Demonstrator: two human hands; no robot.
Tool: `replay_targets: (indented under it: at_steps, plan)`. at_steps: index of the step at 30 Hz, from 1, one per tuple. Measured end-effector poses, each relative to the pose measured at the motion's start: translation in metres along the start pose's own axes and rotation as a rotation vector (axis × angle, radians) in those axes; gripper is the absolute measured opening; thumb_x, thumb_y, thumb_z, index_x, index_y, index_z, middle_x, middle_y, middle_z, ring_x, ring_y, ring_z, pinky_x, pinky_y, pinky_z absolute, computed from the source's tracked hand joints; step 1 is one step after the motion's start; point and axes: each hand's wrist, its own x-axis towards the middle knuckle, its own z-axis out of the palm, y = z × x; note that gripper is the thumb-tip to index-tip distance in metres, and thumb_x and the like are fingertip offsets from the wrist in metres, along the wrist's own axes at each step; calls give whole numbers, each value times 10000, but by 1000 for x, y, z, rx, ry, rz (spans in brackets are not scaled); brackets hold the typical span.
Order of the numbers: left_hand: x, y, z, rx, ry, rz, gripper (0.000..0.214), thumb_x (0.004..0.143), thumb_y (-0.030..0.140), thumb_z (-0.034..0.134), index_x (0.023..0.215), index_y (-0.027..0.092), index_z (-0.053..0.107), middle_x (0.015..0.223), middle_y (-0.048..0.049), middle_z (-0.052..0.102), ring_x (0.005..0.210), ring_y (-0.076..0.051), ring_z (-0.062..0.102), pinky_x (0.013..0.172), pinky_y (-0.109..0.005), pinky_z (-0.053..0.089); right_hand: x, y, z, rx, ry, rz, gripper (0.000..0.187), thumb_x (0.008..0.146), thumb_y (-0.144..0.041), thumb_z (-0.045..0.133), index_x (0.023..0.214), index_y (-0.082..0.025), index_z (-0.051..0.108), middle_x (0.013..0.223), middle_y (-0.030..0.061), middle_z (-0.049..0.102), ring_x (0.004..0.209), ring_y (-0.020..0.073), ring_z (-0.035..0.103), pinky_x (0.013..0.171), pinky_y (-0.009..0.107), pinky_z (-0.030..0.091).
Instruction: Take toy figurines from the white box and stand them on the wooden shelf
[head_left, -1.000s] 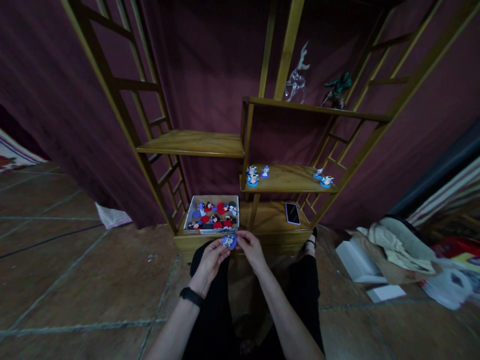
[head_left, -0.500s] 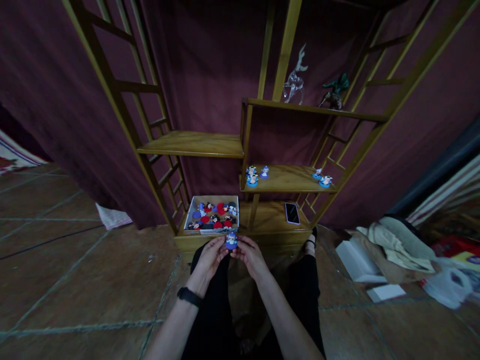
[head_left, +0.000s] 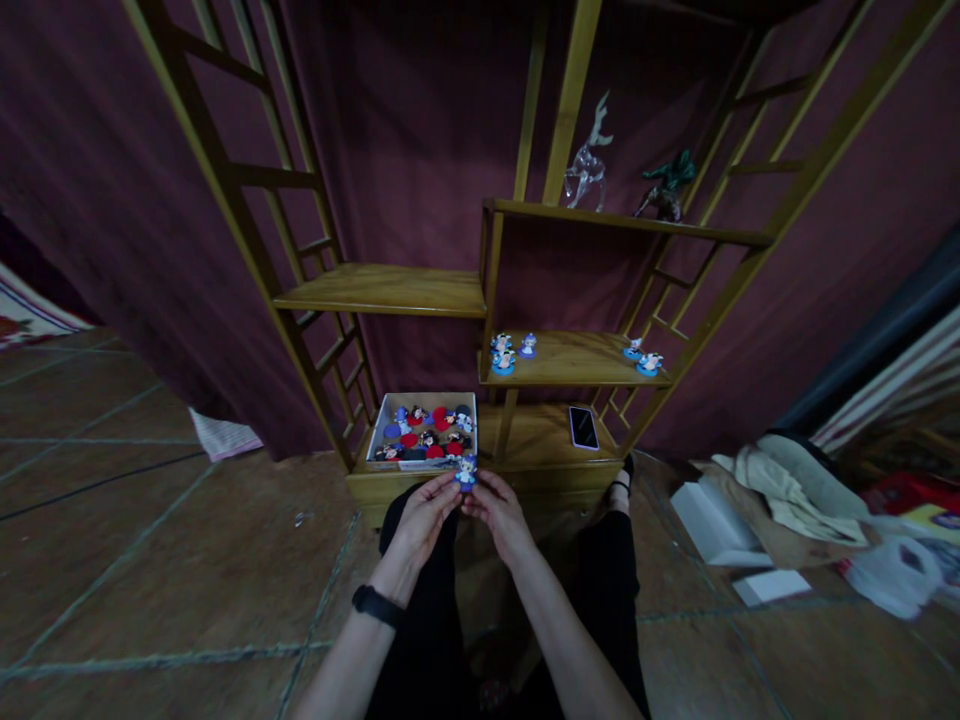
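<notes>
Between both hands, in front of the low shelf, I hold a small purple-and-white figurine (head_left: pixel 466 471) upright by its round base. My left hand (head_left: pixel 426 510) pinches it from the left, and my right hand (head_left: pixel 498 508) closes on its right side. Just beyond my fingers sits an open cardboard box (head_left: pixel 377 428) on the bottom shelf, with several figurines on red, dark and purple bases lying in it. On the middle right shelf, a purple figurine (head_left: pixel 528 345) stands beside blue-based figurines (head_left: pixel 503 361), and further blue-based figurines (head_left: pixel 649 364) are at the right end.
A phone (head_left: pixel 583 427) lies on the bottom shelf to the right. Higher up stand a clear glass deer (head_left: pixel 588 165) and a dark green statuette (head_left: pixel 667 185). White boxes (head_left: pixel 720 525) and a plastic bag (head_left: pixel 896 575) are on the floor at right.
The figurine has turned and tipped slightly in my fingers, showing more of its white front and sitting a little higher. Both hands stay in nearly the same place.
</notes>
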Motion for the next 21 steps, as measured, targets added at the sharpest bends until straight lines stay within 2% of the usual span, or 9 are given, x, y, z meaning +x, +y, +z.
replay_targets:
  at_steps: [10, 21]
  plan:
    - [-1, -3, 2, 71, -28, 103, 364, 613, 184, 733, 959, 119, 643, 832, -78, 687, 738, -140, 634, 762, -274, 478, 1, -3, 3, -23, 20, 0, 449, 556, -320, 755, 950, -156, 613, 779, 36, 649, 662, 131, 601, 661, 301, 515]
    - [1, -1, 9, 176, 55, 172, 391, 559, 218, 761, 920, 123, 647, 778, -59, 682, 709, -142, 616, 726, -275, 459, 2, -5, 4, -12, 9, -9, 452, 568, -350, 746, 952, -156, 608, 820, 53, 658, 713, 163, 623, 684, 317, 507]
